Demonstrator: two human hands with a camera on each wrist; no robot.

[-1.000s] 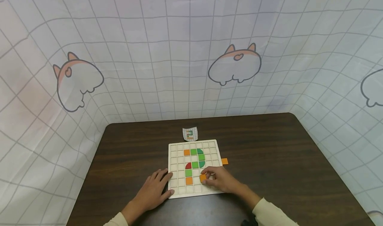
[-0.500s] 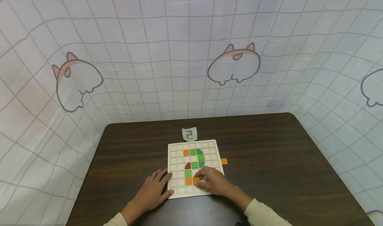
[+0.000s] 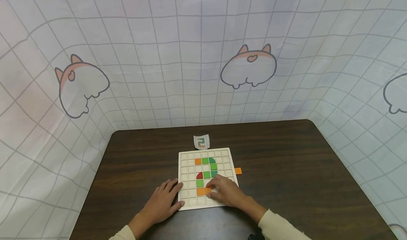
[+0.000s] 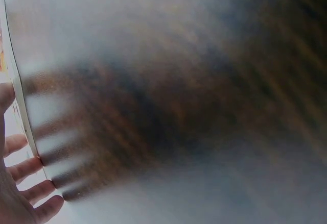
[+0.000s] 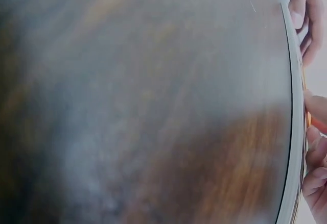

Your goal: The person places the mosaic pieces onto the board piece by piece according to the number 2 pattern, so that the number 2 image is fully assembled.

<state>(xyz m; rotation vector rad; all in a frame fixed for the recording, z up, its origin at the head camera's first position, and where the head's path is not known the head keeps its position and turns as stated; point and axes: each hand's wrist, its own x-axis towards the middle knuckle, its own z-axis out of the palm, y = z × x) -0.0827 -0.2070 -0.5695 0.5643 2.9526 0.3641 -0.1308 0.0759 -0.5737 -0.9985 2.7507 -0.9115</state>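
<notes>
A cream grid board (image 3: 187,203) lies on the table with coloured tiles in its cells. My right hand (image 3: 226,193) pinches an orange square tile (image 3: 208,190) by thumb and index finger, low on the board. That tile lies right beside another orange tile (image 3: 200,191). Above them run green square tiles (image 3: 207,174), dark green quarter-round tiles (image 3: 212,160), a red quarter-round tile (image 3: 199,175) and an orange tile (image 3: 198,161). With fingers spread, my left hand (image 3: 160,201) rests at the board's left edge; the left wrist view shows its fingertips along that edge.
Beyond the board lies a small printed pattern card (image 3: 201,142). A loose orange tile (image 3: 238,171) sits against the board's right edge. Around the dark wooden table (image 3: 286,155) hangs a white gridded curtain (image 3: 203,56) with cartoon drawings.
My right hand has moved left across the board, bringing the orange tile beside the other orange one; over the last half second it has stayed there. My left hand has kept its place.
</notes>
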